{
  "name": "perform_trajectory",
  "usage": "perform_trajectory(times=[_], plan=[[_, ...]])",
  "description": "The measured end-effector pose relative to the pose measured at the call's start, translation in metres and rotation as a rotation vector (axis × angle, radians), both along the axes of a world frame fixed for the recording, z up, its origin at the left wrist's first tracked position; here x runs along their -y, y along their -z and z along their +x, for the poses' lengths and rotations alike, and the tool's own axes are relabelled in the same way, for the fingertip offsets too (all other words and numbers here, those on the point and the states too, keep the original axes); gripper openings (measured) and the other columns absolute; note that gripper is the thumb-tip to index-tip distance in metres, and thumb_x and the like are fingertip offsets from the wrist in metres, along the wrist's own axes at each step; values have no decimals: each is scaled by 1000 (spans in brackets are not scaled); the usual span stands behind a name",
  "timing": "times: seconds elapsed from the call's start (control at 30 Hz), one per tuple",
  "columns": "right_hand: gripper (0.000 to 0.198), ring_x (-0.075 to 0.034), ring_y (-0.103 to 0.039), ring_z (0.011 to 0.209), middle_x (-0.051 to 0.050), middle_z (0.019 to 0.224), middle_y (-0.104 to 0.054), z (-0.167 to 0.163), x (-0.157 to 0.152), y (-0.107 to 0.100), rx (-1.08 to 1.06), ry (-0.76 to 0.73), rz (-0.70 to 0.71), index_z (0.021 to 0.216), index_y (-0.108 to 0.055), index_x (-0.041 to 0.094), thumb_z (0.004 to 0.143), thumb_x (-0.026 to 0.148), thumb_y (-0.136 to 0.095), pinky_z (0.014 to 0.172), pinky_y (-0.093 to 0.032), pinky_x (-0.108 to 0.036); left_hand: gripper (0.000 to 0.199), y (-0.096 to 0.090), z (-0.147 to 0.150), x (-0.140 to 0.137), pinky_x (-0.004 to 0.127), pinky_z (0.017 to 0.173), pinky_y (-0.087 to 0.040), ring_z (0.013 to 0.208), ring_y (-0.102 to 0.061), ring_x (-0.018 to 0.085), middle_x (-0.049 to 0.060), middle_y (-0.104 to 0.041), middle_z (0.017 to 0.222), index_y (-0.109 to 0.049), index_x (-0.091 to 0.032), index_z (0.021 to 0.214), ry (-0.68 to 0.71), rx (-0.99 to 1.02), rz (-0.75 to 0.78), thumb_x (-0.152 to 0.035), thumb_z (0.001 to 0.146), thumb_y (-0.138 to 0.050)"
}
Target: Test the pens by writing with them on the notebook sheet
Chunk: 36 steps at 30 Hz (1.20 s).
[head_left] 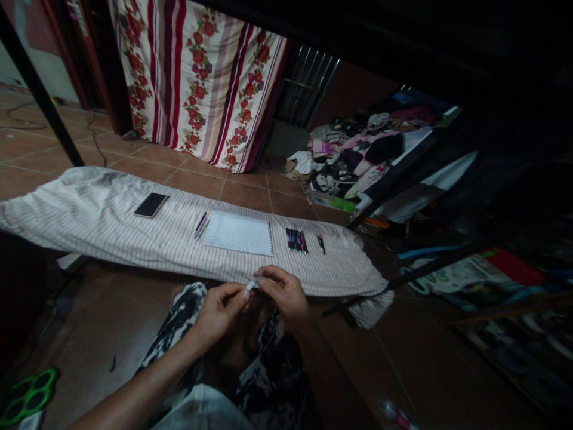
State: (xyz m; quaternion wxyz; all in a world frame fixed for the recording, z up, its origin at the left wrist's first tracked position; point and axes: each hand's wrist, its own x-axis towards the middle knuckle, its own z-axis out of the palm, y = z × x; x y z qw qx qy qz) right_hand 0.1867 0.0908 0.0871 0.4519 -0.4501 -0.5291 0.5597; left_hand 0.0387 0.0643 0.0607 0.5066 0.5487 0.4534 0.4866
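Observation:
A small whitish object (252, 285) sits between my two hands, over my lap and just off the near edge of the bed-like striped surface. My left hand (220, 309) pinches it between thumb and fingers. From the other side, the bent fingers of my right hand (285, 294) close on its far end. Its exact kind is too small to make out. Beyond the hands, a spiral notebook (239, 232) lies open on the striped cloth (120, 236). Left of the notebook are a few pens (201, 226); to its right, several dark pens (296, 240) lie side by side.
A phone (151, 205) lies on the cloth's left part, and a small dark item (321, 243) near its right end. Dark metal bars (389, 179) slant at the right. Behind are a floral curtain (201, 83) and heaped clothes (362, 149). A green-rimmed object (30, 394) is lower left.

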Motion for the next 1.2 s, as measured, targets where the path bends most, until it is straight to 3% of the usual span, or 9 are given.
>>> perform_trajectory(times=[0.17, 0.47, 0.67, 0.8, 0.97, 1.2], plan=[[26, -11, -57, 68, -2, 80, -62, 2, 1, 1, 2, -13, 25, 91, -67, 20, 70, 35, -65, 66, -47, -24, 29, -2, -1, -1, 21, 54, -39, 56, -50, 13, 1, -57, 55, -63, -13, 65, 13, 20, -4, -39, 73, -54], [20, -11, -56, 62, 0, 71, -61, 1, 0, 2, 13, 3, 1, 77, -66, 19, 65, 34, -69, 60, -45, -23, 30, 0, 0, -1, 21, 53, -38, 55, -48, 13, 0, -55, 54, -63, -13, 63, 25, 25, -15, -40, 72, -55], [25, -11, -56, 67, -1, 77, -61, 2, 1, 2, 14, -6, 16, 91, -67, 20, 70, 34, -65, 62, -45, -22, 29, -1, -1, -1, 21, 53, -37, 55, -48, 12, 0, -54, 54, -62, -13, 63, 35, -2, 2, -38, 75, -53], [20, -13, -56, 72, -2, 81, -61, 3, 0, 0, 43, -3, 78, 82, -69, 20, 68, 34, -66, 65, -46, -24, 30, 1, -1, -1, 21, 53, -38, 56, -49, 13, 1, -56, 56, -63, -13, 64, 36, -1, 7, -40, 75, -53], [18, -12, -56, 64, 0, 70, -61, 2, 0, 2, 4, 0, 13, 76, -66, 19, 64, 32, -69, 61, -45, -23, 29, 3, -1, -1, 21, 53, -39, 55, -49, 13, 1, -56, 55, -64, -13, 65, 32, 14, -1, -39, 74, -54], [21, -12, -57, 68, -1, 80, -63, 4, 1, 0, -3, -9, 31, 86, -68, 20, 69, 33, -66, 64, -45, -24, 30, 1, -1, -1, 21, 54, -38, 56, -49, 13, 1, -55, 56, -63, -13, 64, 63, -7, -3, -39, 75, -52]])
